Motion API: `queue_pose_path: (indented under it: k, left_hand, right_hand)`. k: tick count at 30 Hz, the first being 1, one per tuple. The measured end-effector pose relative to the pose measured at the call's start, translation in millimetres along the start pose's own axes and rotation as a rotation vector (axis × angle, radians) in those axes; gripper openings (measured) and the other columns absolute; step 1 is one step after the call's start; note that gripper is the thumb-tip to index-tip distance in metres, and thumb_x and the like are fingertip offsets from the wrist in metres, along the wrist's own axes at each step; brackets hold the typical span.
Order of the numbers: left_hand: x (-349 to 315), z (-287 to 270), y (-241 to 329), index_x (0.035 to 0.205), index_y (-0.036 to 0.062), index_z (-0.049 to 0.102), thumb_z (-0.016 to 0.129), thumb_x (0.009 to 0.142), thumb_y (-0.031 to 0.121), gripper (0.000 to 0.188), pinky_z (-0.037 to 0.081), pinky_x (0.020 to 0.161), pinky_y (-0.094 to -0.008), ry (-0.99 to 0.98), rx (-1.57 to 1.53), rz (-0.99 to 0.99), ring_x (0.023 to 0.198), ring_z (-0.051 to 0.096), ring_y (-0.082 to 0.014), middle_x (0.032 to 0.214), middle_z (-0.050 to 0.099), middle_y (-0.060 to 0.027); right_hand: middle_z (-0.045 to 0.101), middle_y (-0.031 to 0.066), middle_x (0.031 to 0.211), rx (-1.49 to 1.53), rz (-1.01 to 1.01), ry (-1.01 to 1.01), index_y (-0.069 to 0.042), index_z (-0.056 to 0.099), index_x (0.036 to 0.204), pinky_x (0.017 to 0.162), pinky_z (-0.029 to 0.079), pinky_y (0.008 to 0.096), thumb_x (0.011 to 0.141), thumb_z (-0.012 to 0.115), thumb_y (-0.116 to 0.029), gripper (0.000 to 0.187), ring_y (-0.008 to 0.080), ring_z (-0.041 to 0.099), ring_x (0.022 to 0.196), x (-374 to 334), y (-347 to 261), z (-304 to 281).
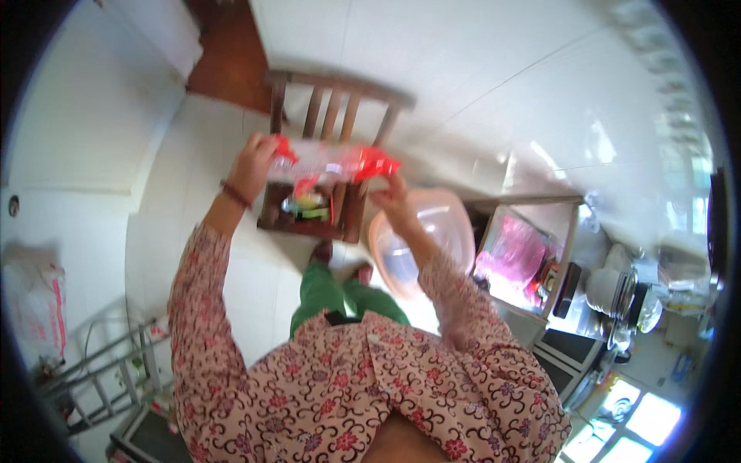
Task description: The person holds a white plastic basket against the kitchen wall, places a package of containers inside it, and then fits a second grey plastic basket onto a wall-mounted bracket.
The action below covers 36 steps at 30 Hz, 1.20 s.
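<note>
A clear plastic bag with red ends (324,160) is stretched sideways between my two hands, above the seat of a wooden chair. My left hand (253,167) is closed on the bag's left end. At its right red end, the fingers of my right hand (394,202) pinch the plastic. The bag is somewhat blurred, and I cannot make out whether anything is inside. Below it, on the wooden chair (351,225), lie small green, yellow and white items (309,208), partly hidden by the bag.
A pale orange plastic basin (467,231) stands right of the chair. Beyond it, a cabinet (502,289) holds a pink plastic bag (513,251). Stacked dishes (610,292) sit farther right. At left are a white door (69,170), a hanging plastic bag (38,305) and a metal rack (108,386).
</note>
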<state>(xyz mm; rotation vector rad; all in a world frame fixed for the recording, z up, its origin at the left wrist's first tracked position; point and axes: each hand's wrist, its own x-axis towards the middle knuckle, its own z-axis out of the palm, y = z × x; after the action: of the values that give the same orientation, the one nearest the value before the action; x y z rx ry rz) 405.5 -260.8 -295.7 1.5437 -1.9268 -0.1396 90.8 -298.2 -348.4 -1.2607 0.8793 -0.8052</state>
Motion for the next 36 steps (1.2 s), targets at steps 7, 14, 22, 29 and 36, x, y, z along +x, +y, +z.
queue_pose_path:
  k: [7, 14, 22, 29, 36]
  left_hand:
    - [34, -186, 184, 0.101, -0.0063, 0.059, 0.054, 0.077, -0.008, 0.025, 0.049, 0.072, -0.035, 0.124, 0.081, 0.091, 0.082, 0.057, -0.0327, 0.091, 0.056, -0.0171]
    - [74, -299, 281, 0.09, -0.0038, 0.061, 0.053, 0.074, -0.008, 0.018, 0.045, 0.065, -0.0281, 0.268, 0.047, 0.211, 0.071, 0.055, -0.0219, 0.08, 0.053, -0.0113]
    - [149, -427, 313, 0.122, 0.0038, 0.049, 0.054, 0.092, 0.01, 0.031, 0.046, 0.078, -0.0228, 0.394, -0.129, 0.429, 0.098, 0.052, -0.0125, 0.111, 0.054, -0.0076]
    - [258, -493, 366, 0.145, 0.0132, 0.023, 0.052, 0.094, 0.027, 0.06, 0.042, 0.096, -0.0351, 0.802, 0.257, 0.922, 0.128, 0.039, -0.0239, 0.141, 0.038, -0.0115]
    - [324, -472, 404, 0.138, 0.0107, 0.035, 0.05, 0.086, 0.058, 0.072, 0.045, 0.086, -0.0378, 0.595, -0.32, 0.437, 0.099, 0.053, -0.0196, 0.122, 0.05, -0.0113]
  right_hand:
    - [0.019, 0.0077, 0.149, -0.225, -0.467, -0.172, -0.018, 0.0, 0.148, 0.089, 0.046, 0.032, 0.073, 0.074, 0.0, 0.106, 0.0219, 0.033, 0.129, -46, -88, -21]
    - [0.034, 0.0091, 0.141, -0.054, -0.456, -0.361, -0.009, 0.002, 0.146, 0.088, 0.048, 0.0295, 0.079, 0.069, -0.003, 0.095, 0.0165, 0.043, 0.117, -76, -263, 7]
    - [0.059, 0.0068, 0.11, -0.168, -0.968, 0.059, -0.001, 0.044, 0.123, 0.088, 0.047, 0.0307, 0.082, 0.068, -0.006, 0.049, 0.0138, 0.055, 0.102, -83, -420, 19]
    - [0.064, 0.0114, 0.1, -0.148, -1.268, 0.156, 0.003, 0.046, 0.121, 0.077, 0.052, 0.0277, 0.083, 0.065, -0.005, 0.043, 0.0131, 0.06, 0.089, -107, -584, 0]
    - [0.064, 0.0122, 0.094, -0.378, -1.236, 0.438, -0.001, 0.049, 0.12, 0.044, 0.057, 0.0311, 0.083, 0.066, -0.019, 0.044, 0.0204, 0.067, 0.072, -98, -664, -25]
